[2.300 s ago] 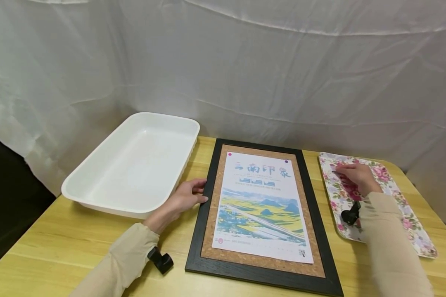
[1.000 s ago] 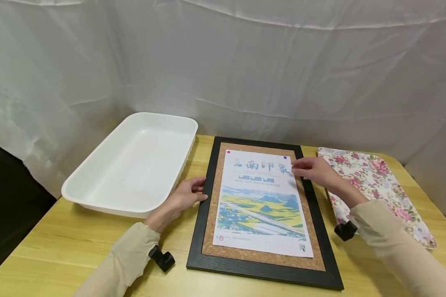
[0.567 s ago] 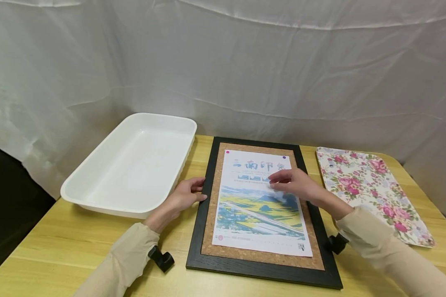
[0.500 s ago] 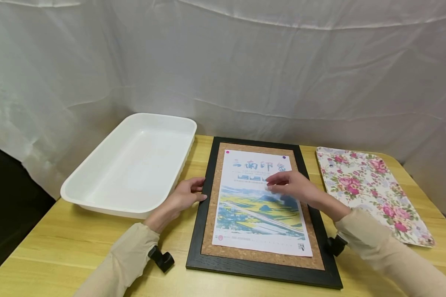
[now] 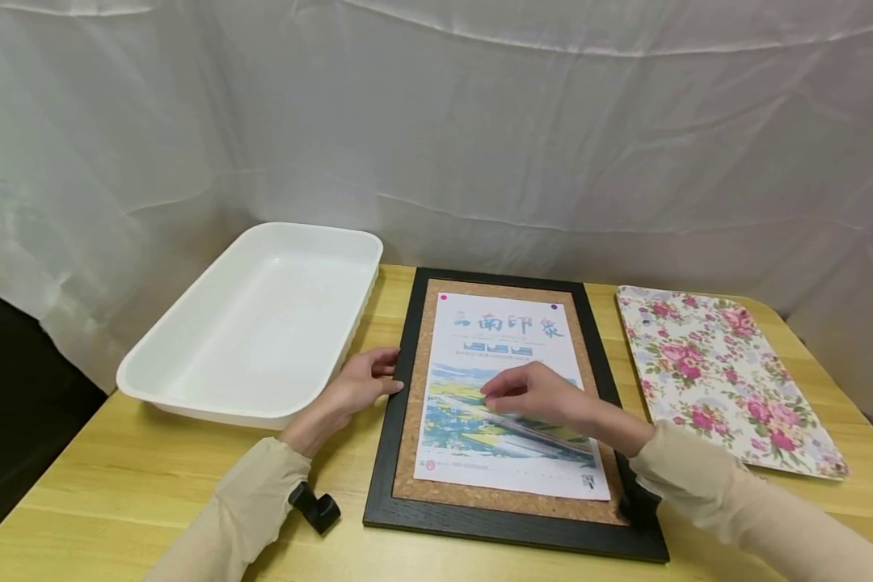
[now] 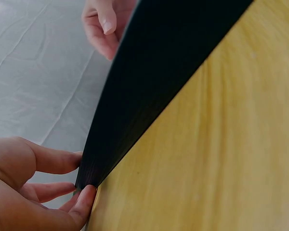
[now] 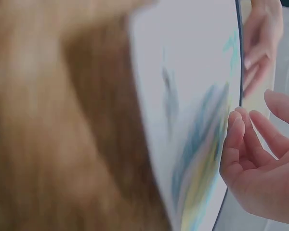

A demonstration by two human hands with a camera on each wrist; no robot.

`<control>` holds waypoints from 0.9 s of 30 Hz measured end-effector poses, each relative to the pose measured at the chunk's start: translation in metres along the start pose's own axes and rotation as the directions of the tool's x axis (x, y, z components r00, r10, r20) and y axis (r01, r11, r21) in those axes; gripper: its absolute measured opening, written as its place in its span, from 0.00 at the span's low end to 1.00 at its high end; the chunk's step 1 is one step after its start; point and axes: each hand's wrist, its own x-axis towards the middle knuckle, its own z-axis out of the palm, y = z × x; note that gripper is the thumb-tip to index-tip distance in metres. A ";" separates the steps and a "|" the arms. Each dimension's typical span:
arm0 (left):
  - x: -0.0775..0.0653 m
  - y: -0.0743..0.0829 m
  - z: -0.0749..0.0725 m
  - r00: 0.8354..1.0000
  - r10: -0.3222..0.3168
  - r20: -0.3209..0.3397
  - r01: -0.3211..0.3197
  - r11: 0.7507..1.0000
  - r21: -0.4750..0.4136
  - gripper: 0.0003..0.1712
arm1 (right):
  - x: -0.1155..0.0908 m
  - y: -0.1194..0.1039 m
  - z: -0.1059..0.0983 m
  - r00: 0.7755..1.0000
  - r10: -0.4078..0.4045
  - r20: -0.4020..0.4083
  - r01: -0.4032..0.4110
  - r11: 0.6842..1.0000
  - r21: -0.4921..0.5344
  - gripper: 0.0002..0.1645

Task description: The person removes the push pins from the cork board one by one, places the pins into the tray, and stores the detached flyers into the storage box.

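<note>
A printed landscape poster (image 5: 480, 444) lies on a black-framed cork board (image 5: 473, 507), a pink pin (image 5: 444, 297) and a dark purple pin (image 5: 554, 307) at its top corners. My left hand (image 5: 359, 385) rests its fingertips and thumb against the frame's left edge; the left wrist view shows them touching the dark frame side (image 6: 130, 86). Over the poster's middle hovers my right hand (image 5: 537, 394), thumb and index fingertips pinched together. What sits between them is too small or hidden to make out. In the right wrist view this right hand (image 7: 265, 168) is beside the poster (image 7: 188, 57).
A deep white plastic basin (image 5: 247, 323) stands left of the board on the wooden table (image 5: 87, 493). On the right is a floral tray (image 5: 727, 380), a small dark dot near its upper left. A grey cloth (image 5: 480, 145) hangs behind. Black wrist mounts (image 5: 315, 507) stick out at the sleeves.
My right hand has left the floral tray, where its fingertips were pinching, and moved left across the poster's upper right, then down toward its middle. My left hand stays at the frame.
</note>
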 end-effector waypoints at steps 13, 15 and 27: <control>0.001 -0.002 0.000 1.000 -0.004 0.000 0.004 1.000 -0.014 0.35 | 0.006 -0.018 0.032 0.987 -0.091 0.135 0.094 0.995 -0.016 0.12; 0.001 -0.002 0.000 1.000 -0.005 0.000 0.005 1.000 -0.017 0.35 | 0.008 -0.020 0.036 0.982 -0.102 0.158 0.103 0.995 0.002 0.12; 0.003 -0.002 -0.001 1.000 0.005 0.006 -0.005 1.000 -0.027 0.34 | 0.012 -0.035 0.051 0.971 -0.091 0.222 0.079 0.995 0.066 0.10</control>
